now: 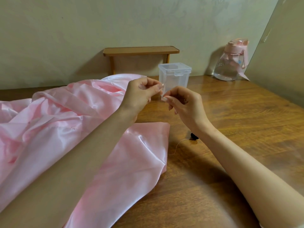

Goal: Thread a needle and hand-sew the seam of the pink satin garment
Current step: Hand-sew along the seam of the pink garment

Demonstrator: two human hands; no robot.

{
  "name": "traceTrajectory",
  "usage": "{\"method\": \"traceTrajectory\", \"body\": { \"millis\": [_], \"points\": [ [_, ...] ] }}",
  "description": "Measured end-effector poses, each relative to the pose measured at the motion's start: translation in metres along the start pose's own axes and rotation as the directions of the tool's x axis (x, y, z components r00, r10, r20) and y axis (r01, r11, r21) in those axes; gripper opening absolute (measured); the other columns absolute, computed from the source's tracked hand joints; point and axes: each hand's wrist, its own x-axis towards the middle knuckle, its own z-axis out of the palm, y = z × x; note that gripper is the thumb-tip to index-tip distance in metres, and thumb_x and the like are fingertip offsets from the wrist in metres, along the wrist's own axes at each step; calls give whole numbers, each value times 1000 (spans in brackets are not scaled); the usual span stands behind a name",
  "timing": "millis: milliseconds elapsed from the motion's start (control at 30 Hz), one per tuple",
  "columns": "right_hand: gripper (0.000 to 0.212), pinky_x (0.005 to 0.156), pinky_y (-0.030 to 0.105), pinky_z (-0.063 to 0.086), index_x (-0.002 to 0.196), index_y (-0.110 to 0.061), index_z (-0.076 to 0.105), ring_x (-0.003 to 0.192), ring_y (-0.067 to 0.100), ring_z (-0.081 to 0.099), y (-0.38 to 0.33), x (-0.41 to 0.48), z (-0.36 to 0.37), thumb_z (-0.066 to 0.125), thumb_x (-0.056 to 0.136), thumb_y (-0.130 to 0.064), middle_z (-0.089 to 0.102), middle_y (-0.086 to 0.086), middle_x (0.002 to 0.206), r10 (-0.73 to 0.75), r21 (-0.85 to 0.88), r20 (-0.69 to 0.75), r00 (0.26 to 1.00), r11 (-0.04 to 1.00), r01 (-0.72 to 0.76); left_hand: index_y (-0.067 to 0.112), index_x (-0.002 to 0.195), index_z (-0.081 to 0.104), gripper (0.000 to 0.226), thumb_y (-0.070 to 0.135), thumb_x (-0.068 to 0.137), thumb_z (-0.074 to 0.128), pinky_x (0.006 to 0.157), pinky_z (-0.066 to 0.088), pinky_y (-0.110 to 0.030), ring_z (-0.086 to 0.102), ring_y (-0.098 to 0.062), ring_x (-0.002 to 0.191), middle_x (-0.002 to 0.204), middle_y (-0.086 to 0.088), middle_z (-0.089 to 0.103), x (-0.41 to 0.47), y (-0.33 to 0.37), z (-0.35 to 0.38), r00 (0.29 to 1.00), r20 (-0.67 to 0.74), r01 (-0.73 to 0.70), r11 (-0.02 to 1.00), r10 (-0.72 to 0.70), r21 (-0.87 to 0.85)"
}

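Needle not resolvable; presumably pinched between the two hands, too fine to confirm. Pink satin garment heaped and spread over left half of bench, one flat corner reaching toward bench centre, no stitching in progress visible on it. Left hand raised above garment's far edge, thumb and forefinger pressed together in a pinch grip on something tiny. Right hand just beside it, fingertips nearly touching the left's, same pinch grip, remaining fingers curled in. Short pale strand visible between the two pinches, likely thread. Second length of thread lying loose on bench near garment corner, running to small dark object half hidden behind right forearm; possibly a spool, cannot tell. Clear plastic box directly behind hands, lid closed. Small wooden shelf against wall behind that. Pink-lidded water bottle far right corner. Judgement: threading stage, eye not confirmed threaded. Remaining: finish threading, knot, locate seam, sew entire seam.
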Motion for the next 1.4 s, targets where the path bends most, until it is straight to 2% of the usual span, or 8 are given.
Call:
{"method": "traceTrajectory", "body": {
  "millis": [100, 200, 433, 667, 767, 867, 1067, 1400],
  "points": [
    [6, 57, 23, 49, 83, -11, 64, 61, 10, 59, 1, 2, -2, 70, 83, -12, 65, -1, 73, -42, -16, -91, 995, 999, 41, 13, 82, 68, 7, 7, 84, 67, 50, 37, -11, 56, 0, 61, 78, -1, 66, -1, -2, 0, 998, 56, -29, 993, 23, 114],
    [11, 59, 27, 55, 82, -6, 63, 63, 14, 62, 1, 5, -8, 73, 80, -9, 66, 1, 74, 63, 80, -151, 987, 995, -51, 10, 83, 68, 2, 8, 83, 68, 46, 38, -11, 52, 2, 47, 63, 8, 66, -2, 1, -4, 990, 140, -6, 992, -11, 126],
    [12, 59, 25, 55, 74, -2, 62, 59, 14, 63, -5, 7, -14, 75, 74, -4, 67, 1, 63, 327, 396, -27, 945, 871, -290, 4, 85, 67, 6, 5, 80, 71, 48, 40, -12, 59, 2, 54, 67, -1, 64, -5, 3, 0, 980, 193, -88, 971, 44, 225],
    [16, 57, 22, 51, 76, -7, 69, 59, 12, 57, -3, 8, -19, 72, 68, -20, 61, 5, 66, 462, 442, 265, 846, 722, -532, 0, 88, 67, 11, 6, 80, 72, 50, 43, -15, 57, -3, 54, 66, 0, 64, -6, 2, 2, 969, 234, -155, 937, 82, 314],
    [16, 58, 22, 50, 76, -7, 68, 59, 13, 53, -4, 10, -23, 73, 68, -20, 60, 2, 63, 424, 418, 199, 884, 779, -468, -1, 95, 65, 17, 5, 80, 71, 52, 48, -15, 60, -3, 52, 70, -4, 66, -6, 4, 0, 965, 264, -82, 956, 5, 282],
    [15, 59, 22, 50, 80, -6, 66, 59, 12, 53, -11, 14, -34, 72, 71, -16, 62, -1, 63, 337, 503, 106, 936, 794, -343, 0, 97, 60, 18, -3, 80, 67, 61, 56, -20, 69, -12, 64, 89, -18, 68, -4, 4, -4, 955, 278, 56, 984, -103, 170],
    [8, 59, 24, 50, 81, -10, 67, 59, 10, 52, -19, 13, -35, 71, 77, -16, 63, -3, 68, 269, 448, 13, 963, 859, -246, 2, 91, 64, 6, -1, 87, 61, 54, 54, -19, 65, -7, 54, 84, -13, 70, -7, 3, -1, 937, 330, -8, 936, -116, 353],
    [1, 59, 22, 52, 83, -13, 69, 59, 6, 57, -21, 13, -41, 69, 84, -14, 65, -8, 63, 227, 263, -82, 970, 944, -199, 2, 91, 63, 5, 0, 88, 60, 54, 54, -19, 66, -9, 55, 87, -14, 71, -7, 3, -2, 932, 336, 18, 941, -138, 337]
  ]
}}
